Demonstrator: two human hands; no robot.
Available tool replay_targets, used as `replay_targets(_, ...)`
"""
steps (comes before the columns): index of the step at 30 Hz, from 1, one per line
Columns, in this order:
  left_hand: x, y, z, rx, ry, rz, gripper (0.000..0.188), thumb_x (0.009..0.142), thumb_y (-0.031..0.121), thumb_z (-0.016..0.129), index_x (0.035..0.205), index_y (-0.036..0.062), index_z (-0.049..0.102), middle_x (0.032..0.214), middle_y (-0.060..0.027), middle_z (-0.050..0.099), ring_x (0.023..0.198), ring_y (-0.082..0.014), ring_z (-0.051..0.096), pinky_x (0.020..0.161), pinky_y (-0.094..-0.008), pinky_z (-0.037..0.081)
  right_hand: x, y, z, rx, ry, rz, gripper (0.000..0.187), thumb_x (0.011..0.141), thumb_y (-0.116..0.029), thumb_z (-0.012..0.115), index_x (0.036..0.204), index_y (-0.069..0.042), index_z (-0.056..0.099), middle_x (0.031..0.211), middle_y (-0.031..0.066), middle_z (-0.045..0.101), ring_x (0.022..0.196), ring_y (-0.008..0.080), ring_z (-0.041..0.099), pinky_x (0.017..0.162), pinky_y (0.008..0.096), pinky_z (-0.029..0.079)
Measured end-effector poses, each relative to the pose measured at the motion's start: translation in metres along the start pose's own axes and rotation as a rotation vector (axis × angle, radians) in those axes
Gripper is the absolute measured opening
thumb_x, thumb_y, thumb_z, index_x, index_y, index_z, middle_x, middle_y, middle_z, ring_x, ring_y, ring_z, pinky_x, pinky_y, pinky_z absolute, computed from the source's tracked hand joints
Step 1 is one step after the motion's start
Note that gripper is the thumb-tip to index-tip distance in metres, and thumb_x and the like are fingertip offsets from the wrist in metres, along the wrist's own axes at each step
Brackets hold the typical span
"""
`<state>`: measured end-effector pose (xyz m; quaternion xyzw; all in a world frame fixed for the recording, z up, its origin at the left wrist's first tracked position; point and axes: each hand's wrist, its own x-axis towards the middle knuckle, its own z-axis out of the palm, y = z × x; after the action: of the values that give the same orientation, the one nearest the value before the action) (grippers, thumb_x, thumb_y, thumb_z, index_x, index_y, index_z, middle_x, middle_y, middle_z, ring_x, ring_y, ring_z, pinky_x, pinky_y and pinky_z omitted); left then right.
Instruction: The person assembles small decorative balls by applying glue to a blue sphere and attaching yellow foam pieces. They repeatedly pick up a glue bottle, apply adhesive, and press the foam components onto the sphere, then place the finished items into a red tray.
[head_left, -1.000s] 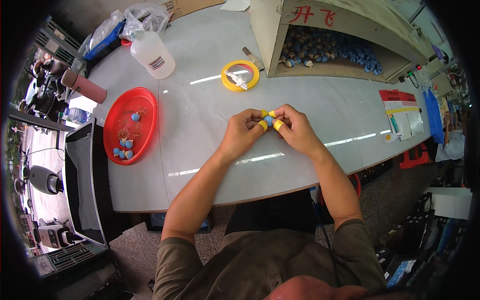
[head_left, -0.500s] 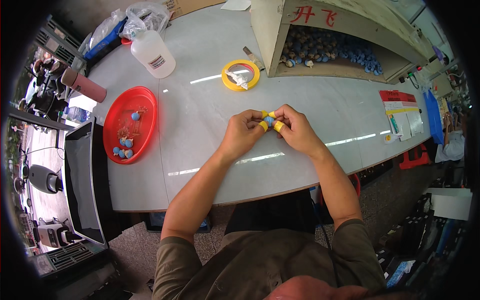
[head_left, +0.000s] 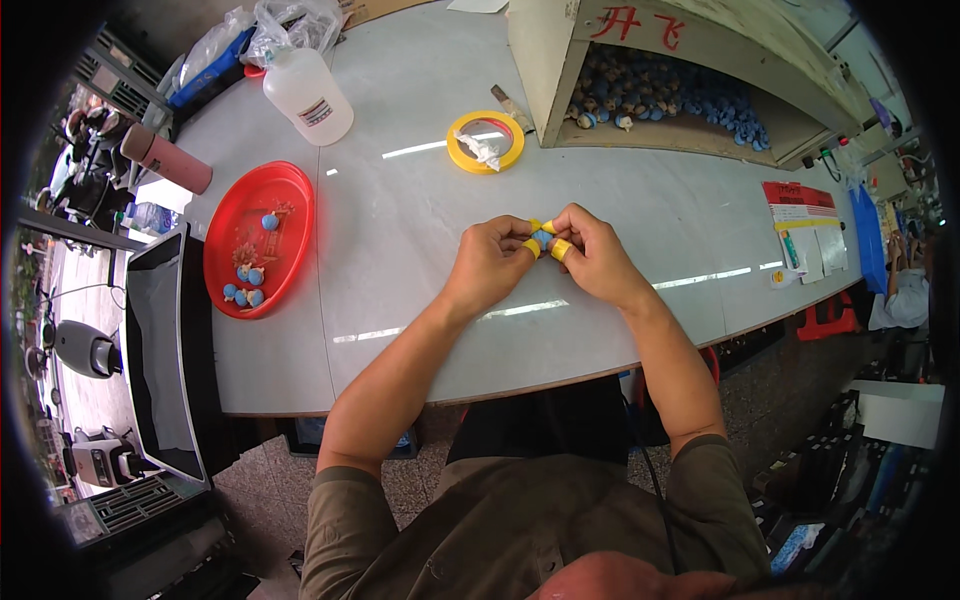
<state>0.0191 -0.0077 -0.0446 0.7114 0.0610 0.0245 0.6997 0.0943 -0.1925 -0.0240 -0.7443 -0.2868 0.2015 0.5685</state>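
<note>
Fingertips (head_left: 531, 249) wrapped in yellow, two on my left hand (head_left: 484, 265) and two on my right hand (head_left: 602, 262), pinch one small blue piece (head_left: 544, 240) from both sides, thumbs and forefingers closed on it. Six blue balls (head_left: 270, 222) lie in the single red tray (head_left: 302, 235) to my left: five bunched near its closer rim, one set apart toward the far end. Ahead of me I count one yellow ring (head_left: 457, 156) with one crumpled white scrap (head_left: 479, 151) on it, one whitish jug (head_left: 308, 95) and one pink flask (head_left: 165, 158). The open-fronted box (head_left: 525, 75) holds a heap of blue pieces (head_left: 650, 90), too many to count.

My table (head_left: 420, 240) is smooth, pale grey and glossy, with streaks of light across it and a seam near the tray. A black bin (head_left: 160, 345) stands against its left end; off to the right are a red stool (head_left: 828, 316) and another person (head_left: 898, 300) in pale clothing.

The piece I hold sits over the table's middle, rounded and light blue, mostly covered by my fingers; its finer detail is too small to tell.
</note>
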Motion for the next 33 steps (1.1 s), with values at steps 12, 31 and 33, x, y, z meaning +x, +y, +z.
replay_targets(12,-0.003,0.009,0.002,0.036,0.007,0.017,0.026,0.092,-0.003,0.064,0.117,-0.0122,0.063,0.107,-0.0137,0.073,0.098,-0.0123,0.07,0.085,-0.0241,0.057,0.0,0.0,0.0,-0.046,0.01,-0.036,0.015,0.091,0.012,0.054,0.103,0.003,0.058,0.089,0.0092,0.069,0.078,0.0114,0.065,0.072,0.0273,0.053)
replay_targets(31,0.0,0.028,-0.008,-0.198,-0.073,-0.121,0.043,0.103,0.01,0.047,0.142,-0.0093,0.044,0.096,-0.0158,0.07,0.075,-0.0175,0.07,0.07,-0.0303,0.06,-0.002,-0.011,0.001,0.119,-0.007,-0.045,0.014,0.101,-0.005,0.062,0.114,0.002,0.061,0.098,0.0047,0.071,0.081,0.0061,0.065,0.073,0.0234,0.053)
replay_targets(33,0.001,0.027,-0.009,-0.203,-0.081,-0.145,0.044,0.104,0.012,0.047,0.143,-0.0077,0.044,0.093,-0.0139,0.069,0.071,-0.0161,0.067,0.066,-0.0297,0.057,-0.003,-0.013,0.001,0.151,-0.028,-0.023,0.015,0.102,-0.007,0.063,0.114,0.002,0.061,0.098,0.0043,0.07,0.082,0.0058,0.064,0.073,0.0226,0.053)
